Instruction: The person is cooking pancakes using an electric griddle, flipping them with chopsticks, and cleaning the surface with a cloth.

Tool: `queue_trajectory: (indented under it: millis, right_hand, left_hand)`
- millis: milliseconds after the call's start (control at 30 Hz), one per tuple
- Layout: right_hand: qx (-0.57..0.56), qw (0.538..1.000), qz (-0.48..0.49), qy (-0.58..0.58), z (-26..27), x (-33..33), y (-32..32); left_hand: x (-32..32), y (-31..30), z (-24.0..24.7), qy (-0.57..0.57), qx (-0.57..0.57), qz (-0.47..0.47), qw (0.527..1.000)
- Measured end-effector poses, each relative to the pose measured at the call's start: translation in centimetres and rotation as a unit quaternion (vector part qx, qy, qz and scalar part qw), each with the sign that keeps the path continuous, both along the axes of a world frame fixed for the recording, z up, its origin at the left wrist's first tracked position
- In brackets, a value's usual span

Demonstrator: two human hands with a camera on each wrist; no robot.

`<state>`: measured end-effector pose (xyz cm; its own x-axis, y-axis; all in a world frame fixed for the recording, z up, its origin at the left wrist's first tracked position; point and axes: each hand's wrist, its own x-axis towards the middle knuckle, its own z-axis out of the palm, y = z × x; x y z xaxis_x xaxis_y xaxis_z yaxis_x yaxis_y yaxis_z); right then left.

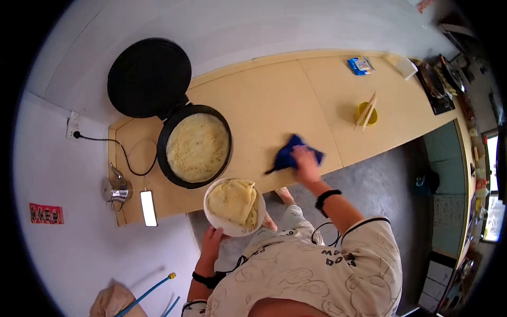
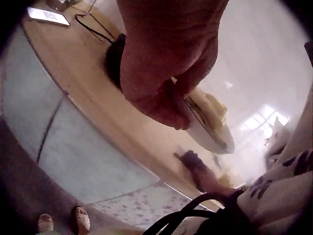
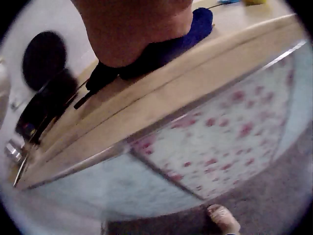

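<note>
My left hand grips the rim of a white plate that holds folded flatbread; in the left wrist view the left hand pinches the plate by its edge. My right hand rests on a dark blue cloth on the counter, its fingers over the fabric. In the right wrist view the right hand lies on the cloth, its fingertips hidden. A round pan with its lid raised holds a flat pale pancake.
On the wooden counter stand a yellow cup with chopsticks across it and a blue packet. A metal kettle and a lit phone lie left of the pan, near a black cord. A stove is at far right.
</note>
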<state>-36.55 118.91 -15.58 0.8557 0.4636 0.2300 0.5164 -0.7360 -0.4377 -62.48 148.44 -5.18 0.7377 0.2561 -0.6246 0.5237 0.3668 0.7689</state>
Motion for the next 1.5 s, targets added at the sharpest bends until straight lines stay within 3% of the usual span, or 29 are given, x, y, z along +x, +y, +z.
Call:
queue_trajectory:
  millis: [67,100,167,200,267,333,400,467,533,567,633,800,867,933,1000,1067,1167,1233,1300,1400,1467,1500]
  right_hand:
    - [-0.029,0.989,-0.141,0.043,2.2,0.5,-6.8]
    - [-0.058,0.982,-0.180,-0.009,0.1,0.7,-11.5]
    - [-0.058,0.950,-0.307,0.012,0.4,-0.1,-17.7]
    - [0.016,0.902,-0.430,0.047,0.3,-0.2,-19.6]
    - [0.034,0.803,-0.566,0.186,1.3,-0.1,-23.0]
    - [0.085,0.819,-0.540,0.175,0.8,-1.0,-23.8]
    - [0.191,0.833,-0.477,0.204,6.3,-2.0,-19.7]
    - [0.277,0.837,-0.376,0.285,5.1,-1.1,-19.2]
    - [0.395,0.798,-0.285,0.354,9.6,0.0,-15.4]
    - [0.393,0.802,-0.276,0.356,11.9,1.0,-13.7]
    - [0.467,0.747,-0.201,0.429,15.8,3.8,-11.0]
    - [0.517,0.714,-0.149,0.448,18.9,12.7,-5.7]
    - [0.553,0.658,-0.160,0.486,17.5,16.6,-4.1]
    - [0.568,0.647,-0.163,0.482,15.6,19.4,-2.0]
    - [0.615,0.553,-0.135,0.546,14.0,21.6,-0.3]
    - [0.636,0.498,-0.169,0.564,12.5,22.8,2.0]
    - [0.682,0.458,-0.181,0.541,13.1,24.4,4.9]
    - [0.720,0.477,-0.178,0.472,13.5,28.3,5.7]
    - [0.755,0.503,-0.196,0.372,12.6,34.5,5.8]
    - [0.762,0.561,-0.221,0.235,13.9,41.5,7.7]
    - [0.775,0.546,-0.269,0.170,16.0,42.6,11.3]
    - [0.773,0.572,-0.258,0.090,13.9,44.5,13.5]
  left_hand:
    - [1.7,-0.1,-1.9,-0.006,-0.002,-0.022,1.000]
    - [2.8,-0.3,-2.7,-0.002,-0.001,-0.056,0.998]
    - [5.3,-1.2,-2.8,-0.010,0.005,-0.110,0.994]
    - [6.4,-1.6,-3.2,-0.018,0.003,-0.120,0.993]
    - [8.7,-2.6,-4.5,-0.019,0.040,-0.172,0.984]
    - [10.7,-4.0,-5.8,-0.012,0.029,-0.179,0.983]
    - [12.5,-4.9,-7.1,-0.003,0.014,-0.196,0.980]
    - [13.9,-5.7,-9.2,0.006,0.016,-0.198,0.980]
    - [15.7,-7.1,-9.6,0.012,0.005,-0.187,0.982]
    - [16.7,-8.0,-9.1,0.015,0.012,-0.176,0.984]
    - [18.6,-9.5,-9.4,0.016,0.004,-0.167,0.986]
    - [23.5,-12.3,-12.2,0.020,0.036,-0.169,0.985]
    - [25.8,-13.4,-13.4,0.007,0.035,-0.193,0.981]
    - [27.8,-15.1,-14.4,-0.056,0.025,-0.159,0.985]
    - [29.8,-16.0,-13.9,-0.060,-0.065,-0.137,0.987]
    - [30.9,-16.4,-12.9,-0.055,-0.092,-0.118,0.987]
    - [31.4,-16.1,-12.3,-0.047,-0.114,-0.136,0.983]
    - [30.2,-13.9,-11.4,-0.086,-0.020,-0.267,0.960]
    - [28.2,-11.6,-8.6,-0.102,-0.028,-0.295,0.949]
    - [23.0,-8.6,-6.8,-0.089,-0.028,-0.263,0.960]
    - [19.5,-6.4,-4.2,-0.035,-0.025,-0.221,0.974]
    - [17.9,-5.5,-2.7,-0.002,-0.051,-0.187,0.981]
